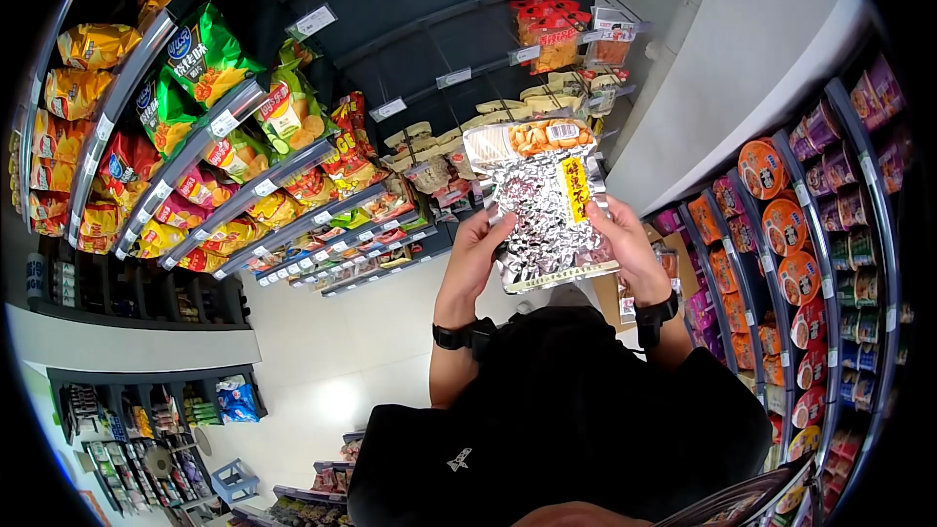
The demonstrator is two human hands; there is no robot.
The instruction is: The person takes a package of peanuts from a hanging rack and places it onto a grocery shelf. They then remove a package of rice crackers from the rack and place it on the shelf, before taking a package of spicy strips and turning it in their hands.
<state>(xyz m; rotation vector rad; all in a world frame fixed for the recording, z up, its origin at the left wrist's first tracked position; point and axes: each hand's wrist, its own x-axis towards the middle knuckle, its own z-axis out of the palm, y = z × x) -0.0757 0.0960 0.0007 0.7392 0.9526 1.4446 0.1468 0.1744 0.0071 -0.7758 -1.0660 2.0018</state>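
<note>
A silver foil snack packet (532, 220) with a yellow label and a peanut picture along its top is held up in front of the body. My left hand (475, 259) grips its left edge, thumb on the front face. On the right edge is my right hand (628, 252), its thumb also pressed on the front. The fingers behind the packet are hidden. Beyond the packet, pale packets (429, 171) hang on hooks from the dark shelf rack, with red packets (549, 34) higher up.
Shelves of chip bags (210, 63) curve along the left. Instant noodle tubs (786, 226) fill the right shelves. An open cardboard box (683, 268) stands behind my right hand. A blue stool (234, 480) is at the lower left on the pale floor (332, 351).
</note>
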